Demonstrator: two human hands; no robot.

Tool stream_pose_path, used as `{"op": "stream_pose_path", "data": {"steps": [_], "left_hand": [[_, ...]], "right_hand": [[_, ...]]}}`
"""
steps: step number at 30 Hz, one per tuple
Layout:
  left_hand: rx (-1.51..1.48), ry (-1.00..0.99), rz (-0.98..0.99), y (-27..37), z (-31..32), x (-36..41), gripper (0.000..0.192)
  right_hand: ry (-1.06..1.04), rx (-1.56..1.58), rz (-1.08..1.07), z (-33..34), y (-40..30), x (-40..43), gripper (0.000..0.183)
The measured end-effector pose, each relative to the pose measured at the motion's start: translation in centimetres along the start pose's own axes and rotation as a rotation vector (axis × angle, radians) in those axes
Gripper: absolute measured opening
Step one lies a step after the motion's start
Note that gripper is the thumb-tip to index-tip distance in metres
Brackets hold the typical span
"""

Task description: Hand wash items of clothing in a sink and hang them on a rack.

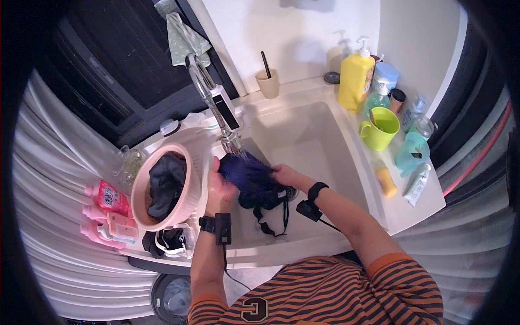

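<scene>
Water runs from a chrome faucet onto a dark blue cloth garment held over a white sink. At the garment's left side is my left hand, its palm against the fabric and its thumb up; whether its fingers grip is hard to see. My right hand grips the garment's right edge. Black straps hang from the cloth into the basin near the drain. Left of the sink basin, a pink plastic basin holds dark wet cloth.
Pink detergent bottles and a white container with black cloth stand at the left. On the right ledge are a yellow pump bottle, a green mug, a soap bar and a tube. A beige cup stands behind.
</scene>
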State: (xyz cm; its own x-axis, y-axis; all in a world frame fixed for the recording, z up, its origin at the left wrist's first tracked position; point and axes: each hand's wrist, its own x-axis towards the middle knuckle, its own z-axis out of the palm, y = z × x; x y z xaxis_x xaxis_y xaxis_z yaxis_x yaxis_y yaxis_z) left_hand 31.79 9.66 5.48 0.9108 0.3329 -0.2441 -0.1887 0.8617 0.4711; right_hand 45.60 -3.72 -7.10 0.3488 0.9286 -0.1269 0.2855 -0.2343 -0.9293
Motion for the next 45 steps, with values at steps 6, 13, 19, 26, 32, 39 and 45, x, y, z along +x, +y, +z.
{"op": "stream_pose_path", "data": {"steps": [6,13,19,26,32,39,45], "left_hand": [[0.415,0.096,-0.049,1.5,-5.3,-0.2,0.047],[1.189,-0.182,-0.268,-2.1,-4.0,-1.0,0.052],[1.01,0.174,-0.36,-2.6,-5.6,1.4,0.043],[0.729,-0.029,-0.238,-7.4,-9.0,2.8,0.031],[0.929,0.116,-0.226,-5.8,-3.5,1.0,0.032],[0.458,0.054,-0.128,1.5,-6.4,1.9,0.035],[0.275,-0.054,-0.104,1.0,-3.5,2.4,0.039]], "right_hand": [[0.106,1.01,0.03,-3.1,-9.2,-2.0,0.021],[0.104,1.346,-0.234,-4.1,-11.1,-2.8,0.018],[0.081,1.517,-0.342,-4.1,-12.4,-4.0,0.024],[-0.07,1.615,-0.415,-3.3,-14.0,-4.2,0.031],[0.171,1.367,-0.377,-8.8,-10.3,-4.8,0.028],[0.456,1.082,-0.065,-13.4,-5.0,-5.1,0.027],[0.4,-0.591,-0.081,-7.3,-5.4,-4.2,0.066]]}}
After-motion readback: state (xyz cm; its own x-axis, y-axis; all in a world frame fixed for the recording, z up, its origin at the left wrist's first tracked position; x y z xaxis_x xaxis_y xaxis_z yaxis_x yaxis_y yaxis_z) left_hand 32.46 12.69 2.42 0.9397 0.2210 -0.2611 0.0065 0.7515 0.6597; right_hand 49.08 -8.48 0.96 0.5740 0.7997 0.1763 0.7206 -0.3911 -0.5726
